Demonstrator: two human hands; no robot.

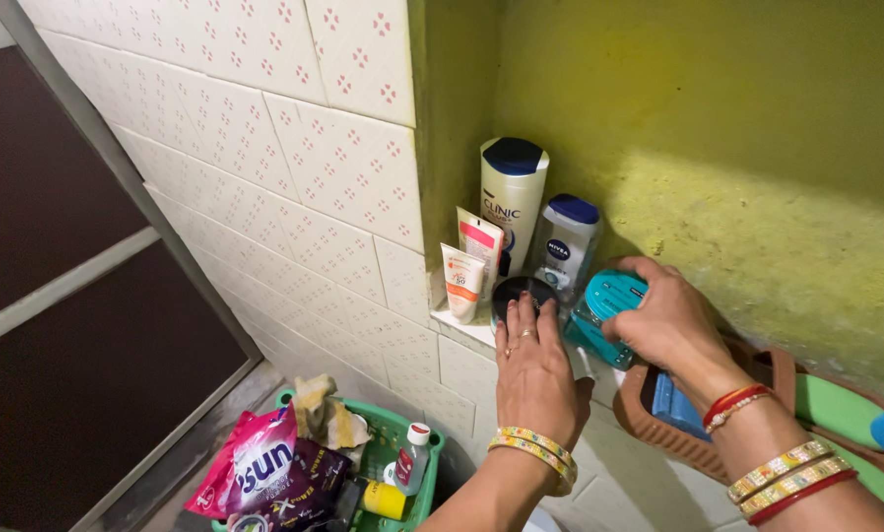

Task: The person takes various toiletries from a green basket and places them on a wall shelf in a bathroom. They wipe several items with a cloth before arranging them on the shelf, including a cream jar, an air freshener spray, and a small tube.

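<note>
The tiled wall (264, 138) fills the upper left of the frame, and a green basket (424, 473) with packets stands at the bottom centre. On the ledge (457, 323) in the middle stand a tall white bottle (512, 202), a smaller bottle (567, 236) and two tubes (473, 261). The right hand (673, 325) is closed around a teal jar (607, 310), right of centre. The left hand (535, 374) lies flat, fingers touching a black round lid (517, 291) just left of the jar.
</note>
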